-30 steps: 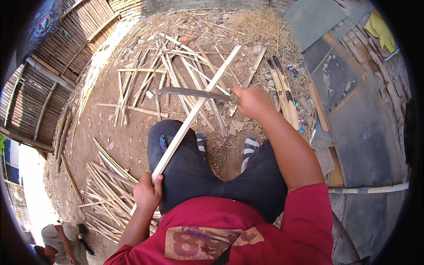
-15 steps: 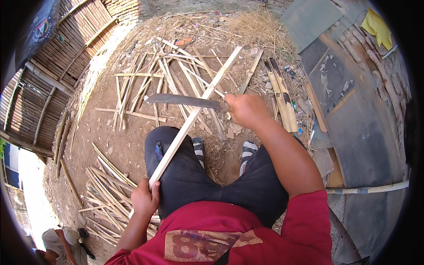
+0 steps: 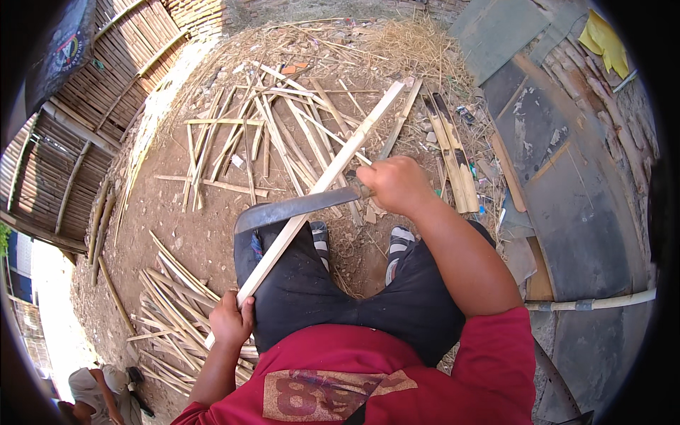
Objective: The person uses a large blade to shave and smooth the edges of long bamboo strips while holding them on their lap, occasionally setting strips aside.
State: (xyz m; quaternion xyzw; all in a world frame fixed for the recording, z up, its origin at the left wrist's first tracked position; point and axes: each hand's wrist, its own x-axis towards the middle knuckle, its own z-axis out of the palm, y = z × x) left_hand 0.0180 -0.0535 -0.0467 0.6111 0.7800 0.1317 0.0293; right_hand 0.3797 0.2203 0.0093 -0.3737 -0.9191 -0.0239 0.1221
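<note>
My left hand (image 3: pixel 231 319) is closed round the lower end of a long pale bamboo strip (image 3: pixel 340 157). The strip slants up and to the right, passing over my left thigh. In my closed right hand (image 3: pixel 398 185) is the handle of a machete (image 3: pixel 294 207). Its dark blade points left and lies across the strip above my left knee, with the broad tip beyond the strip's left side. Most of the handle is hidden by my fingers.
Loose bamboo strips (image 3: pixel 212 145) lie scattered on the dirt ahead. Another heap of strips (image 3: pixel 173 319) is at my left. Dark boards (image 3: pixel 567 177) and split bamboo pieces (image 3: pixel 453 159) lie to the right. Another person (image 3: pixel 99 389) is at the lower left.
The machete has come down along the strip toward me, and its blade now tilts with the tip lower. The strip's far end has shifted slightly right; my left hand stays nearly in place.
</note>
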